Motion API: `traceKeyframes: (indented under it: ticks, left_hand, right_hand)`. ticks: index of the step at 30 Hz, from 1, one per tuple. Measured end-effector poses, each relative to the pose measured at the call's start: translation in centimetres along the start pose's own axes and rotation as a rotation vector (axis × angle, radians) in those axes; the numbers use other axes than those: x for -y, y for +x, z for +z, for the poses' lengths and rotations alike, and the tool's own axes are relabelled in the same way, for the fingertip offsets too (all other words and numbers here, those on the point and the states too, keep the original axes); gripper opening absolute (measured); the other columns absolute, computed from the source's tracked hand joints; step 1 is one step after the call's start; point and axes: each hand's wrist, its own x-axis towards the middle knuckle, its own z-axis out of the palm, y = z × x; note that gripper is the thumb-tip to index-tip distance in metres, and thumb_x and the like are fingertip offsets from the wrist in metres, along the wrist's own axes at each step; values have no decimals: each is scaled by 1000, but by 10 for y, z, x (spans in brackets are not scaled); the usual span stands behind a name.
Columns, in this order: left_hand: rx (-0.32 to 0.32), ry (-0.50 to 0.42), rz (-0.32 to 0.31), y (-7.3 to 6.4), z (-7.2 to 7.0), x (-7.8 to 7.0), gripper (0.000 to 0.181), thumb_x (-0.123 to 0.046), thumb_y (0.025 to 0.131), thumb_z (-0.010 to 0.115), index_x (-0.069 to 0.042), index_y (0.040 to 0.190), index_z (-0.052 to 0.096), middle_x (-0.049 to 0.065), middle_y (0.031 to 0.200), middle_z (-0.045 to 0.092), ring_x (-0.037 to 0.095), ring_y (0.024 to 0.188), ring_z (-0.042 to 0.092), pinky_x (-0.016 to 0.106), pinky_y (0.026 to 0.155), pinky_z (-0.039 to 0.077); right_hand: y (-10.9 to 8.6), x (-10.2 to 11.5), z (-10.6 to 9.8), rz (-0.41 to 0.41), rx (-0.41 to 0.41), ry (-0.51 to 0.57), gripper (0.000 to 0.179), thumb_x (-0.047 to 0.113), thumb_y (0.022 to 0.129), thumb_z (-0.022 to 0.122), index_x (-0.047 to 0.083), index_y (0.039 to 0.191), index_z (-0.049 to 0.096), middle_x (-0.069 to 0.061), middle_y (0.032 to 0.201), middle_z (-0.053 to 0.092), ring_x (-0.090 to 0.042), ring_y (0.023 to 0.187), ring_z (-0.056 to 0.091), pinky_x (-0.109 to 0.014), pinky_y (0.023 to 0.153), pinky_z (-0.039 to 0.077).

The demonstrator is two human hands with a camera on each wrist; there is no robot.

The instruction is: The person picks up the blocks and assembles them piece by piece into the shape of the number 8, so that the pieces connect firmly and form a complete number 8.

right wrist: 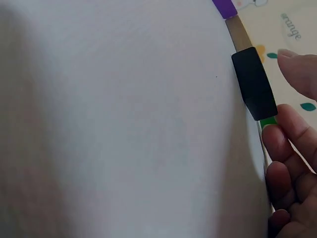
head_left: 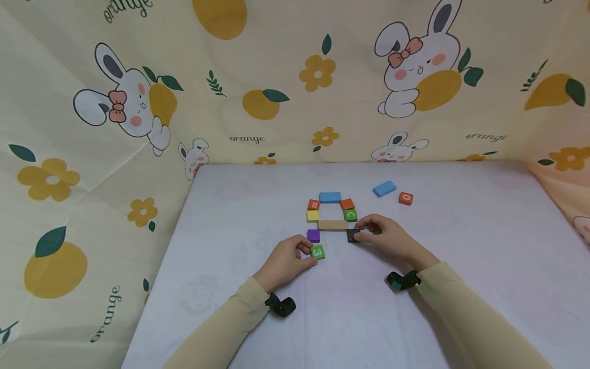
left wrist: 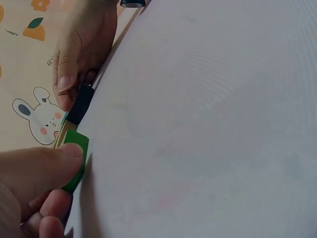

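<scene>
My left hand (head_left: 287, 260) pinches a green block (head_left: 317, 252) marked with a 3, thumb on its near face in the left wrist view. Just beyond that block lies a purple block (head_left: 313, 236). At the lower right corner of the block outline is a black block (head_left: 352, 236), with my right hand (head_left: 389, 238) beside it. The right wrist view shows a gap between the right thumb (right wrist: 299, 74) and the black block, the other fingers loosely bent close to its end. A long tan block (head_left: 333, 225) spans the space between the purple and black blocks.
Above the tan block, a yellow block (head_left: 312, 216), an orange R block (head_left: 313, 204), a blue block (head_left: 330, 198), an orange block (head_left: 348, 204) and a green C block (head_left: 350, 215) form a ring. Farther right lie a blue block (head_left: 384, 188) and an orange O block (head_left: 405, 198).
</scene>
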Motion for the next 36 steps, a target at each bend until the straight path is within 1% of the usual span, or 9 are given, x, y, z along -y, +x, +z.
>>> traceKeyframes:
  ticks: [1, 3, 6, 10, 15, 18, 25, 33, 36]
  left_hand:
    - [-4, -2, 0, 0, 0, 0, 31, -30, 83, 77, -15, 107, 61, -6, 92, 62, 11, 78, 52, 26, 66, 44]
    - [-13, -5, -4, 0, 1, 0, 32, -30, 83, 78, -15, 106, 61, -6, 91, 62, 11, 77, 52, 26, 65, 44]
    - [-28, -12, -12, 0, 2, 1, 32, -30, 82, 78, -15, 105, 61, -6, 90, 61, 11, 76, 52, 26, 64, 43]
    - [-39, -17, -17, 1, 2, 2, 32, -31, 82, 79, -15, 105, 61, -5, 88, 60, 11, 75, 51, 25, 63, 43]
    - [-44, -30, -5, 1, 1, 3, 32, -31, 82, 79, -15, 104, 61, -4, 87, 60, 12, 75, 51, 25, 63, 43]
    - [-42, -35, -2, 2, 1, 4, 32, -31, 82, 79, -15, 104, 61, -3, 87, 59, 12, 75, 51, 25, 63, 43]
    - [-33, -48, -19, 2, 0, 3, 33, -30, 82, 79, -16, 104, 59, -4, 87, 59, 12, 75, 50, 24, 62, 41]
    - [-30, -48, -11, 4, 2, 3, 32, -31, 82, 78, -16, 104, 60, -5, 87, 59, 13, 73, 49, 25, 61, 41]
    - [-35, -42, -13, 4, 3, 4, 32, -31, 82, 79, -16, 104, 60, -6, 86, 59, 13, 73, 49, 25, 60, 40]
  right_hand:
    - [0, 0, 0, -1, 3, -2, 51, 56, 80, 72, 22, 115, 61, -4, 120, 54, -26, 112, 43, -44, 95, 36]
    - [0, 0, 1, -3, 4, 2, 52, 56, 80, 72, 21, 115, 61, -5, 123, 53, -27, 115, 43, -48, 99, 34]
    - [1, -1, 3, -5, 4, 6, 52, 56, 79, 73, 21, 115, 60, -5, 126, 53, -28, 118, 43, -50, 103, 32]
    - [1, 2, 3, -8, 6, 18, 52, 55, 79, 73, 21, 115, 60, -5, 127, 52, -28, 120, 43, -50, 104, 32]
    - [-1, 4, 3, -5, 3, 23, 53, 56, 79, 73, 21, 116, 60, -6, 128, 52, -28, 121, 43, -50, 104, 32]
    - [-1, 5, 2, -1, 1, 16, 53, 56, 79, 73, 21, 116, 60, -6, 126, 52, -27, 118, 43, -49, 102, 33]
    - [0, 4, 2, 0, 0, 0, 53, 57, 79, 73, 21, 116, 60, -7, 117, 52, -26, 109, 41, -43, 92, 34]
    - [0, 4, 1, -8, -8, 3, 54, 58, 78, 72, 22, 116, 60, -8, 111, 50, -25, 104, 41, -41, 85, 35]
    - [0, 4, 2, -18, -9, 12, 52, 56, 79, 73, 22, 116, 60, -8, 109, 50, -25, 102, 41, -41, 84, 35]
